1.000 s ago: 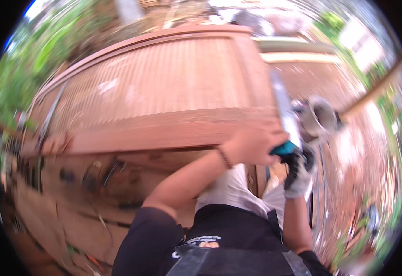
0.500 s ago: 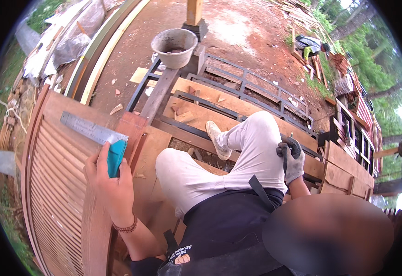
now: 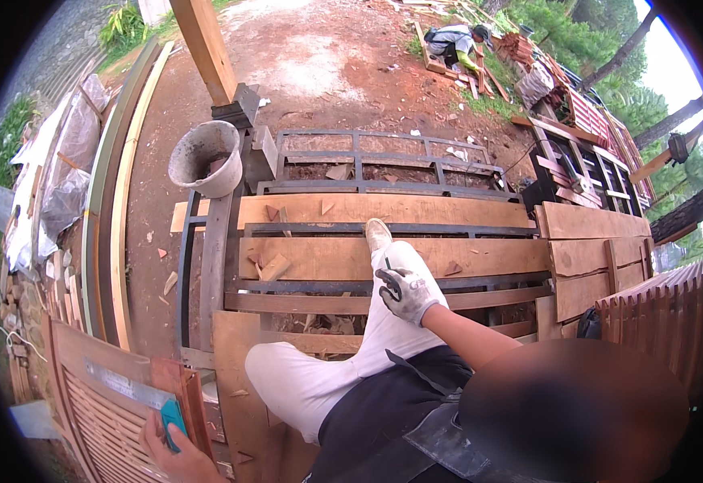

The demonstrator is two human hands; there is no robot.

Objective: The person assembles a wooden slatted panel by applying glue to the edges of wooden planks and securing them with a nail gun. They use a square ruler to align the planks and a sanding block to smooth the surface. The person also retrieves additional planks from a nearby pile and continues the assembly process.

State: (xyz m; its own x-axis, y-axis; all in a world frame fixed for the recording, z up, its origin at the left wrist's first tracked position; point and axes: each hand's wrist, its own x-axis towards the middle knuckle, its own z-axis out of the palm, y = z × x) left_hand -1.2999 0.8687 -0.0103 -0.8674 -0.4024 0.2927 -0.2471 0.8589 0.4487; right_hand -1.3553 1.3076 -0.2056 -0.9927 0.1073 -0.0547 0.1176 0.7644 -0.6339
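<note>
At the lower left, my bare left hand (image 3: 176, 460) is closed on the teal handle of a try square (image 3: 173, 420). Its steel blade lies along the top of a slatted wooden shutter panel (image 3: 110, 435), next to a reddish wood end piece (image 3: 181, 378). My right hand (image 3: 408, 296), in a grey and black glove, is over my thigh with its fingers curled. A thin pencil-like stick (image 3: 388, 263) pokes up from those fingers; most of it is hidden.
Planks (image 3: 384, 256) with wood offcuts lie across a dark metal frame before me. A mortar-stained bucket (image 3: 205, 165) stands by a wooden post (image 3: 204, 52). Stacked boards (image 3: 597, 262) and a slatted wood piece (image 3: 657, 310) are at right. Another person (image 3: 456, 47) crouches far off.
The view has turned, so the square and my left hand appear lower left. My right hand has come from beside my knee to over my thigh. The square stays in my left hand.
</note>
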